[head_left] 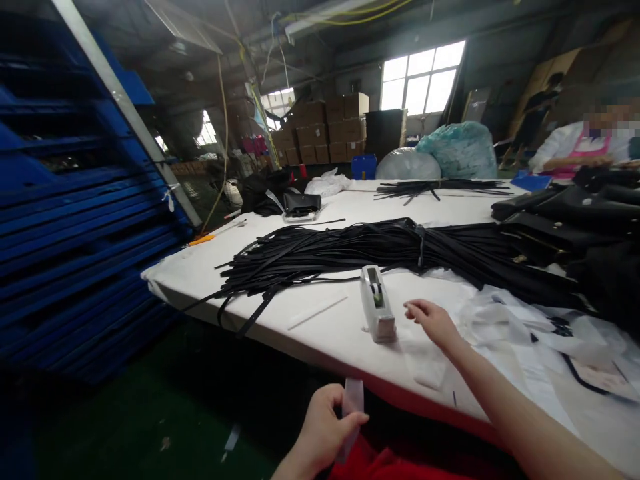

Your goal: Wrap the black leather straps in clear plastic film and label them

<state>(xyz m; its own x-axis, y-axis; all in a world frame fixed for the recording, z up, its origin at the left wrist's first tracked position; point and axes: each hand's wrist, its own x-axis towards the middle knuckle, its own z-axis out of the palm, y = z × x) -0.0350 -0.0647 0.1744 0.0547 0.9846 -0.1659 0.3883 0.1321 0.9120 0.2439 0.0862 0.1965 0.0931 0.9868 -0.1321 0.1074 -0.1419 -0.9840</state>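
My left hand [327,423] is below the table's front edge, thumb and fingers closed on a whitish translucent strip [354,395] that stands upright. Over the tabletop, my right hand [433,321] has its fingertips drawn together; whatever may be between them is too small to make out. Just left of those fingertips stands a white tape dispenser [378,313], apart from the hand. A thin white strip [317,312] lies left of the dispenser. Behind it stretches a long tied bundle of black straps [340,248], some ends hanging over the front edge.
Black bags [565,217] and crumpled white wrapping [505,313] cover the table's right side. A small black bag [301,203] lies at the far left of the white table [190,273]. Blue pallets [90,247] are stacked left. A person [575,150] sits across, at right.
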